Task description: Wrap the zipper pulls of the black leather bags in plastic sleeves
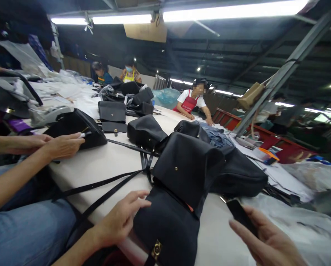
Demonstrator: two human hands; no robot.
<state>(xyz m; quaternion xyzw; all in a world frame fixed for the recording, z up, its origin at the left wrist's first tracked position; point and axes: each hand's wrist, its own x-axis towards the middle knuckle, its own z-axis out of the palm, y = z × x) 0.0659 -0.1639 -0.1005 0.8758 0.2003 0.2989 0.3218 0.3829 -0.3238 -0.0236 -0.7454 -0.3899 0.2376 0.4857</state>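
Observation:
In front of me a black backpack (168,221) lies on the pale table with its flap raised, showing a small brass snap. A gold-coloured clasp (156,249) sits near its lower end. My left hand (121,218) is at the bag's left edge, fingers apart and holding nothing; whether the fingertips touch the bag I cannot tell. On the right, my right hand (267,236) grips a black flat oblong object (241,217), whose kind is unclear. Black straps (104,183) trail leftward across the table from the bags.
Beside me on the left, another person's hands (62,146) work on a black bag (76,127). More black bags (145,131) lie behind mine. Clear plastic sheeting (298,218) is at right. A person in a red apron (190,101) leans over the far table; a metal post (287,70) slants at right.

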